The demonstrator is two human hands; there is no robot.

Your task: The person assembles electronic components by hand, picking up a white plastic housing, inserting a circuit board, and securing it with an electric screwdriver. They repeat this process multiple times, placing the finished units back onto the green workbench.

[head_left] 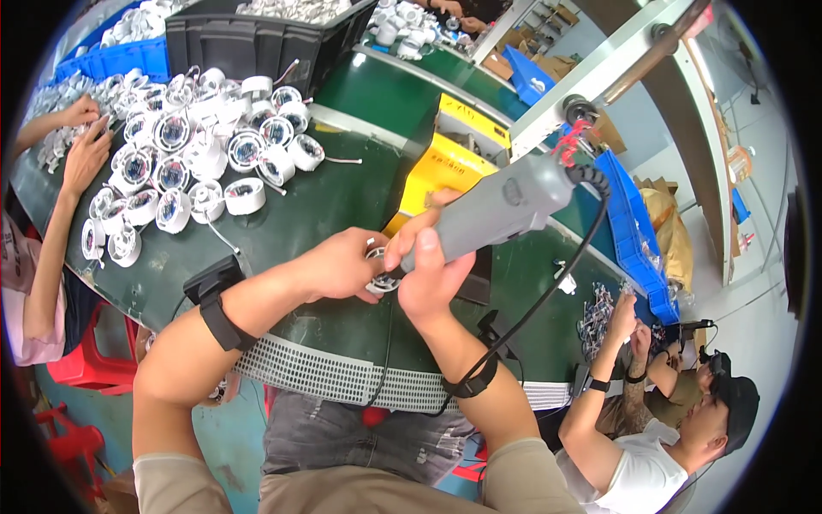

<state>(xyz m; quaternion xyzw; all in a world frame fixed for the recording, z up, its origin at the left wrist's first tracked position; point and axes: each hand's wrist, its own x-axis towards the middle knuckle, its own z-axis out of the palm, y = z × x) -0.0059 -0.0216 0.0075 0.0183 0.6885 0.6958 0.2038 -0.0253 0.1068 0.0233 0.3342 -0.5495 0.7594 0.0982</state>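
Note:
My left hand (340,264) is closed around the edge of a small white round housing (385,283) held over the green workbench. In my right hand (435,278) is a grey electric screwdriver (509,204), tilted with its front end down at the housing. My fingers hide its tip and most of the housing's inside. A black cable (572,265) loops from the screwdriver's rear past my right forearm. Just behind my hands stands a yellow open box (428,176). Left of them lies a pile of similar white round housings (205,158) with wires.
A black crate (248,47) and a blue bin (128,60) with white parts stand at the back left. A person's hands (86,141) work at the left. Blue trays (629,231) and another person (676,428) are at the right, near bundled wires (597,317).

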